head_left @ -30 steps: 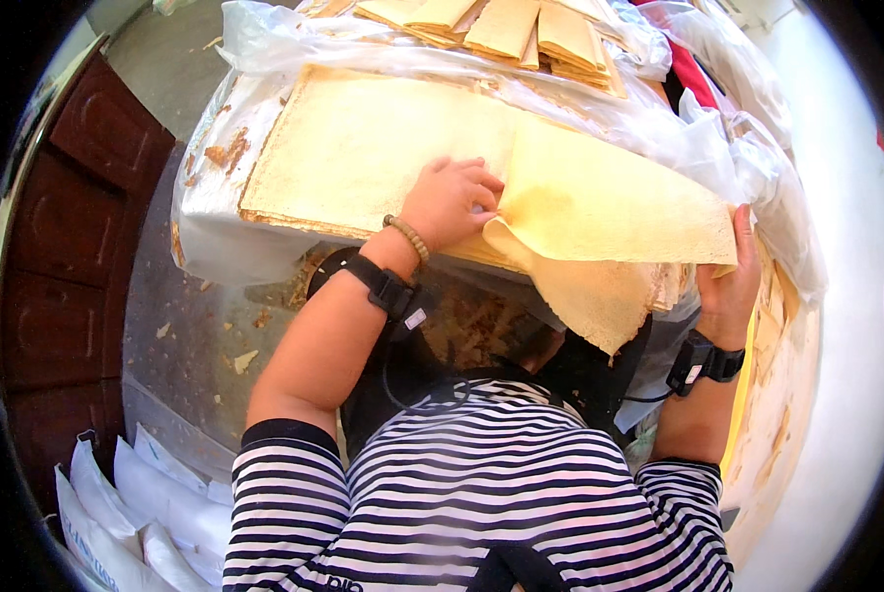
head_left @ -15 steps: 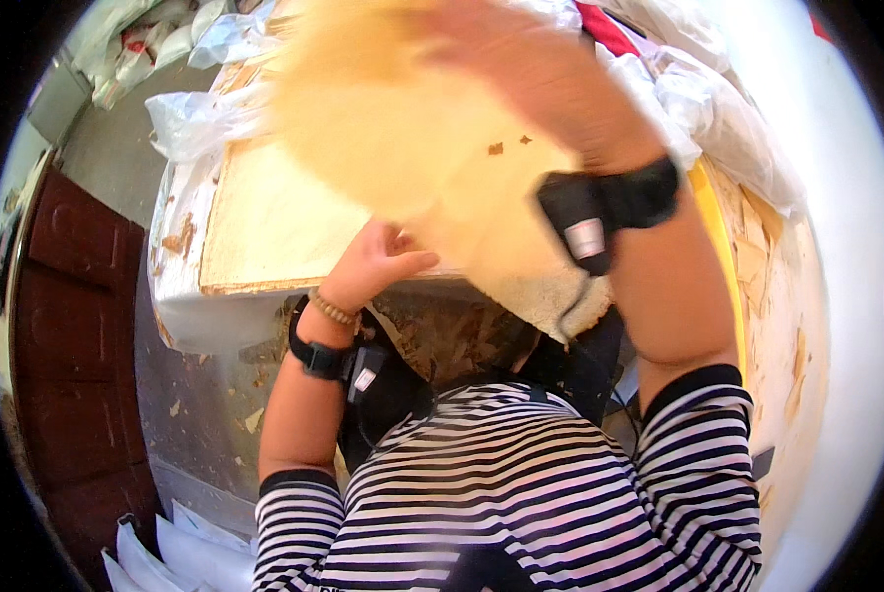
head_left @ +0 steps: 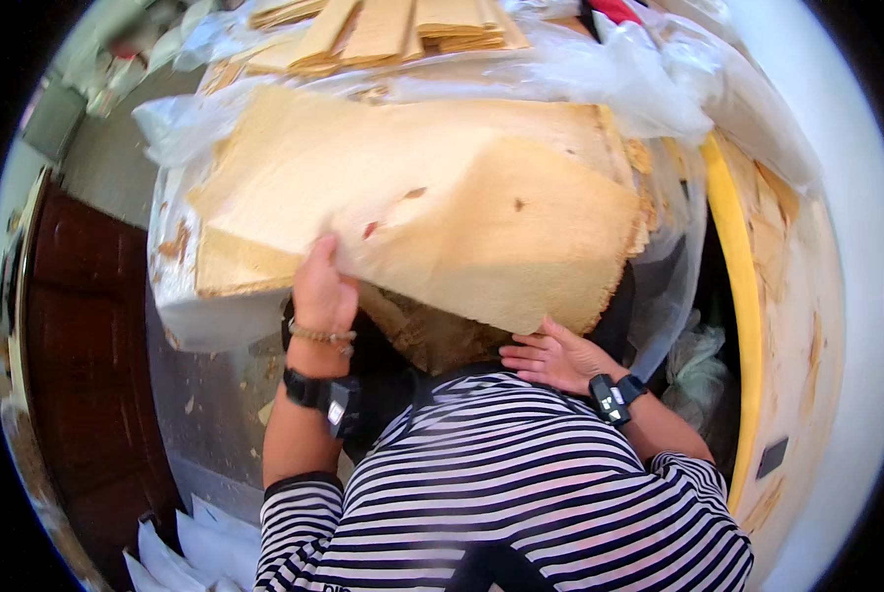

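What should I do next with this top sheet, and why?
Probably ease its near right corner onto the stack: the top sheet lies skewed, that corner overhanging the front beside your open right hand, while your left hand pinches the near edge.

A table (head_left: 215, 324) draped in crumpled, translucent plastic sheeting (head_left: 624, 79).
On it, a stack of thin pale-yellow sheets (head_left: 244, 266) is laid along the near edge. Flat strips of similar colour (head_left: 378, 32) are piled across the far side, and brown flakes (head_left: 174, 243) are scattered near the left edge. Below, the dark grey floor (head_left: 205, 439) is dotted with pale scraps (head_left: 265, 412), and white bags (head_left: 215, 548) are set at the lower left.
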A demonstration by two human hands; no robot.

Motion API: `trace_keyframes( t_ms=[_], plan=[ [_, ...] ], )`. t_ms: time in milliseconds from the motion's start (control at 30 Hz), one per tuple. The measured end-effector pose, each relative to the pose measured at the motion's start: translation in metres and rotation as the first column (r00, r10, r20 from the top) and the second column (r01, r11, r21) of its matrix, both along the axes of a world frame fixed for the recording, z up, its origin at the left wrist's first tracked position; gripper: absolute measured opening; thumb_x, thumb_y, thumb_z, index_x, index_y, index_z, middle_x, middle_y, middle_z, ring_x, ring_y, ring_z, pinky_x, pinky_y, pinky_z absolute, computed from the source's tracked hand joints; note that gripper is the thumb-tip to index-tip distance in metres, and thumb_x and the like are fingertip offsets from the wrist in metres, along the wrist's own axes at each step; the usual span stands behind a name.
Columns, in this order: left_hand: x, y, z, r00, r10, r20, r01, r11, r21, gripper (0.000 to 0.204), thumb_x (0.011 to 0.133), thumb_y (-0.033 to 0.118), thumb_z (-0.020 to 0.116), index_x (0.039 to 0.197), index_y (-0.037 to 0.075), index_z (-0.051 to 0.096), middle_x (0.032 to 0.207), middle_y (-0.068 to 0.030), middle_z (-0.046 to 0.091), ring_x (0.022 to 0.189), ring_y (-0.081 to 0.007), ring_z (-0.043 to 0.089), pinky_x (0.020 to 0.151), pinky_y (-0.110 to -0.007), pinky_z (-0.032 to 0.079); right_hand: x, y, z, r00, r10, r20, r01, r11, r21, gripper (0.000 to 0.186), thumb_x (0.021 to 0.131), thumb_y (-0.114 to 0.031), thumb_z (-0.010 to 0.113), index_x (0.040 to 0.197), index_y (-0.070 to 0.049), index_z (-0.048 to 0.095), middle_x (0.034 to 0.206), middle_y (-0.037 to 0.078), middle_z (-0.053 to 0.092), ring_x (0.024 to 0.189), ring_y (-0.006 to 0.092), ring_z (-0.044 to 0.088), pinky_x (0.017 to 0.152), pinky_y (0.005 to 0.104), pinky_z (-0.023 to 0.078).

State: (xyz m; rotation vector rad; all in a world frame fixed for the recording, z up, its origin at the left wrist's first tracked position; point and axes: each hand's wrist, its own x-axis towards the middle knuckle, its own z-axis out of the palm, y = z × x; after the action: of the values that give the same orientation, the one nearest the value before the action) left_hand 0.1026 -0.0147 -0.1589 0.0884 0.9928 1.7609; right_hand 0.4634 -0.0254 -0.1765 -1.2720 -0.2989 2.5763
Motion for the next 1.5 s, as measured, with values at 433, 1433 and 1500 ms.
trace_keyframes(
  t_ms=[433, 1433, 1500],
  plan=[
    [-0.07, -0.023, 0.001, 0.999, -0.014, -0.042, 0.009, 0.994, -0.108, 0.051, 0.103, 0.019, 0.048, 0.147, -0.002, 0.035, 0.149, -0.0187, 0.046, 0.136, -0.0334, 0.046, 0.115, -0.05, 0.038, 0.042, 0.104, 0.062, 0.712, -0.696, 0.093, 0.136, 0.266, 0.954, 0.042, 0.088, -0.02, 0.075, 0.121, 0.004, 0.064, 0.1, 0.006, 0.07, 0.088, 0.0129, 0.065, 0.079, 0.0277, 0.052],
    [0.06, -0.025, 0.002, 0.461, -0.772, -0.437, 0.587, 0.635, -0.502, 0.029, 0.102, 0.023, 0.056, 0.119, 0.0, 0.063, 0.096, -0.0144, 0.074, 0.079, -0.0198, 0.072, 0.064, -0.028, 0.058, 0.306, 0.104, 0.164, -0.29, -0.794, 0.533, -0.764, 0.528, 0.37, 0.053, 0.086, -0.05, 0.064, 0.113, -0.005, 0.068, 0.103, 0.018, 0.07, 0.094, 0.0365, 0.067, 0.085, 0.0457, 0.054],
    [0.068, -0.024, 0.005, 0.448, -0.783, -0.432, 0.564, 0.622, -0.543, 0.03, 0.102, 0.022, 0.055, 0.121, 0.0, 0.063, 0.097, -0.0147, 0.074, 0.08, -0.02, 0.072, 0.065, -0.028, 0.058, 0.316, 0.101, 0.17, -0.253, -0.81, 0.529, -0.753, 0.508, 0.418, 0.048, 0.087, -0.048, 0.062, 0.106, -0.005, 0.07, 0.101, 0.018, 0.071, 0.094, 0.036, 0.067, 0.083, 0.0459, 0.054]
  ],
)
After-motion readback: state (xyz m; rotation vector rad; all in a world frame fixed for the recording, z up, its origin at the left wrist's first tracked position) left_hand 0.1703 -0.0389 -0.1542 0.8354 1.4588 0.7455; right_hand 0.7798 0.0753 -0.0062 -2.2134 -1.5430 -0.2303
